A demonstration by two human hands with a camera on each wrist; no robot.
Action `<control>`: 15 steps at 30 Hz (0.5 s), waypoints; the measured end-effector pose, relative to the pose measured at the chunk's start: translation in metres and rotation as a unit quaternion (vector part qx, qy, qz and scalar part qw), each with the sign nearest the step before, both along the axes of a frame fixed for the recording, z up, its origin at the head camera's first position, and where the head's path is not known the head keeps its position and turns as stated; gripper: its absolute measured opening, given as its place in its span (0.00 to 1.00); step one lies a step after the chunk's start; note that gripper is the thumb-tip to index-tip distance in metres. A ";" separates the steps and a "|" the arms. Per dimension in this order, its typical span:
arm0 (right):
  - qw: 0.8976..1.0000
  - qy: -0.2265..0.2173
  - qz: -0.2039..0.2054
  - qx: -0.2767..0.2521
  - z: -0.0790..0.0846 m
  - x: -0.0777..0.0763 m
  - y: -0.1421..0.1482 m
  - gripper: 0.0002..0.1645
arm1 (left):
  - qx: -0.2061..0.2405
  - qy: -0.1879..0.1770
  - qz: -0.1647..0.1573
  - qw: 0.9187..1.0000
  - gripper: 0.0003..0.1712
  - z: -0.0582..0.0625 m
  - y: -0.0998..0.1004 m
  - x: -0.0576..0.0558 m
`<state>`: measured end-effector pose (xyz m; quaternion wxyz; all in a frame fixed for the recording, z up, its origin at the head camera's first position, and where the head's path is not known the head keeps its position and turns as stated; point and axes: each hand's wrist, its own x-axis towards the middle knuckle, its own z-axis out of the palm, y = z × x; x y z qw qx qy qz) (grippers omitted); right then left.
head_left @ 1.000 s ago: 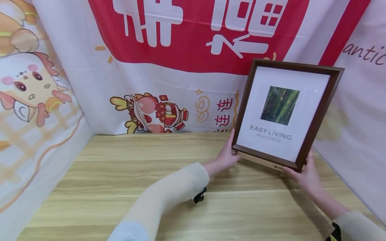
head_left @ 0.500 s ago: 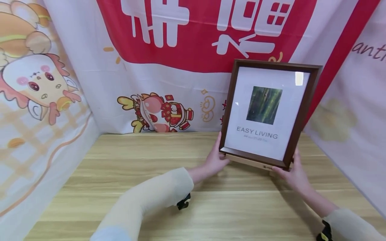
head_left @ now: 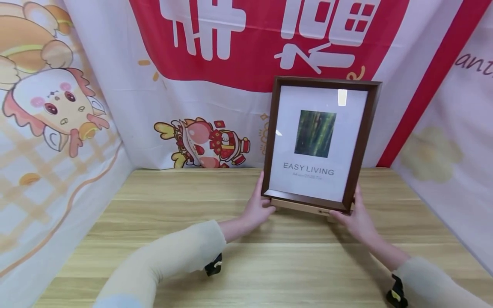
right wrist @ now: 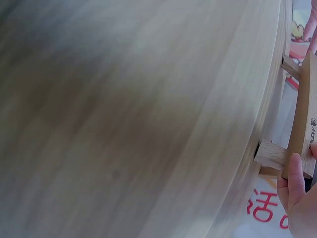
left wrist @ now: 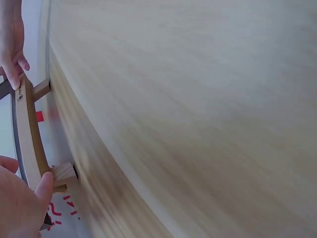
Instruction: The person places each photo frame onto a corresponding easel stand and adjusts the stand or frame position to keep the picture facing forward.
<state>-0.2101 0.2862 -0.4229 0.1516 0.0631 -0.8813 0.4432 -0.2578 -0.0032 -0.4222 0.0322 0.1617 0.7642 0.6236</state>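
Note:
In the head view a brown picture frame [head_left: 319, 182], with a small green picture and the words "EASY LIVING", leans back on a light wooden stand [head_left: 298, 207]. My left hand [head_left: 256, 210] grips the lower left corner, thumb on the end of the stand and fingers along the frame's side. The lower right corner is held the same way by my right hand [head_left: 359, 221]. Both wrist views show the stand's front bar [left wrist: 33, 136] and its short feet [right wrist: 271, 153] close over the tabletop. The back of the stand is hidden.
Wood-grain tabletop [head_left: 173, 201] extends to the left and in front of the frame. A red and white printed cloth [head_left: 231, 102] hangs right behind it. Further printed cloths [head_left: 57, 179] close off the left and right sides.
Both hands have shifted the picture frame and its stand leftward along the table, away from the right-hand cloth. Their grip stays the same, and the head view has turned slightly.

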 end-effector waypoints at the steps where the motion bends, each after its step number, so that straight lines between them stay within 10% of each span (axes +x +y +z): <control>1: 1.000 0.003 0.004 -0.002 0.000 -0.001 -0.004 0.72 | 0.002 -0.001 0.002 1.000 0.69 0.000 -0.004 0.001; 15: 0.999 -0.029 0.030 -0.012 0.002 -0.016 -0.043 0.72 | 0.025 -0.027 0.023 0.999 0.68 0.002 -0.050 0.016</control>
